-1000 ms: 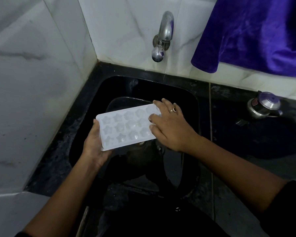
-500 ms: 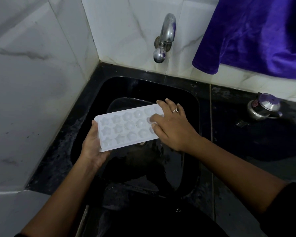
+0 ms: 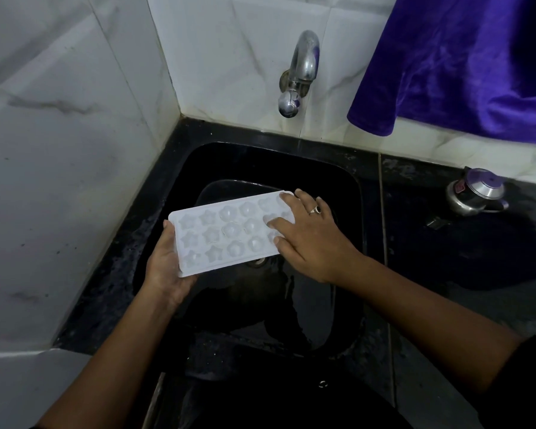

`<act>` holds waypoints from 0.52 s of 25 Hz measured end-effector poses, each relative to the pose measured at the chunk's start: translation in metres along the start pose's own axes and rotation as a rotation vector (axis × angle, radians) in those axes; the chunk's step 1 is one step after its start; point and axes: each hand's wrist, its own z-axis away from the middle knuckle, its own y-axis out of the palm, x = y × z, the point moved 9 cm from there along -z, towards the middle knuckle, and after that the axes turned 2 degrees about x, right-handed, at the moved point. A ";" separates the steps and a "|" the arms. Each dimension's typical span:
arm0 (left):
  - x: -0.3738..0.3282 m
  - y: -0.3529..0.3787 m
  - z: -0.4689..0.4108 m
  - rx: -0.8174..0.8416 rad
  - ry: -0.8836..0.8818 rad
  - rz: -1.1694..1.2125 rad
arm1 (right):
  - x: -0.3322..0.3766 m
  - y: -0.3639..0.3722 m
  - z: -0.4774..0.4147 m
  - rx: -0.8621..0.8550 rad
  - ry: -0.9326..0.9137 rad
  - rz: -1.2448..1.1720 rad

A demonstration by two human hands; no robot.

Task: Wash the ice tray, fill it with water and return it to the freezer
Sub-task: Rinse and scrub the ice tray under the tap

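A person holds a white plastic ice tray (image 3: 226, 233) level over a black kitchen sink (image 3: 338, 168), mould side up, with star and flower shaped pockets in three rows. The left hand (image 3: 164, 267) takes the tray's short end at 9 o'clock, its grip closed on that edge, thumb along the rim and palm under the base. The right hand (image 3: 310, 239) lies on the opposite end at 3 o'clock with its grip wide: the fingers (image 3: 273, 222) are stretched flat over the last pockets and the thumb rests at the near edge. A silver ring (image 3: 315, 209) sits on one finger of that hand.

The tray hangs just above the sink's drain (image 3: 257, 261), clear of the basin floor. At 12 o'clock from the tray a chrome tap (image 3: 300, 69) juts from the white marble-look wall tiles (image 3: 75, 150). A purple cloth (image 3: 464, 63) drapes down the wall at 1 o'clock. On the black stone tabletop (image 3: 477, 274) at 3 o'clock, well apart from the sink, stands a small steel lidded pot (image 3: 474, 193); it carries a red label, too small to read. Any writing on the tray cannot be made out.
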 end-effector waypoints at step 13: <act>-0.029 -0.009 -0.011 0.074 -0.059 0.029 | 0.029 -0.010 -0.014 -0.022 0.102 -0.005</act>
